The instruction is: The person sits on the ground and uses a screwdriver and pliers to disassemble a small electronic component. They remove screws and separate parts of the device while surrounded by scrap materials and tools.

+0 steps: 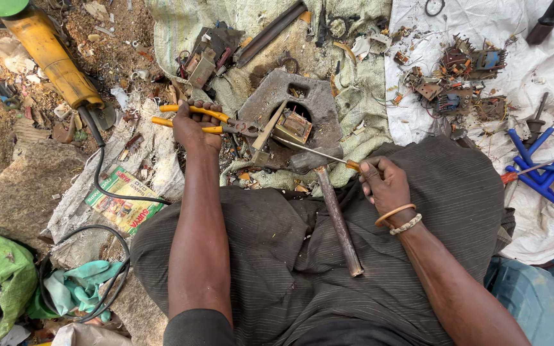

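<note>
Your lap was covered by one wide sheet of dark, finely striped cloth (290, 256), creased and dusty. Across it lay one rusty metal rod (340, 221), round and straight, its upper end pointing at the work.

Ahead of your knees sat one flat grey metal plate (318, 102), rough, with rounded corners and a large hole cut through it. In that hole rested one small boxy transformer core (295, 127), brownish, with layered metal sides.

To the left lay one yellow angle grinder (49, 54), smooth-bodied, with one black cable (100, 173) looping over the gritty ground. To the right, on crumpled white sheeting (546, 64), lay a heap of brown circuit scraps (460, 80) and several blue-handled tools (537, 170); I could not count them exactly.

Your left hand (193, 125) was wrapped tight around the two yellow handles of one pair of pliers (216, 122), whose steel nose reached the plate's edge just beside the core.

Your right hand (386, 182) was closed around the orange handle of one thin screwdriver (318, 152), its slim shaft running left to the core. That wrist wore two bangles (400, 218), one orange, one pale and beaded.
</note>
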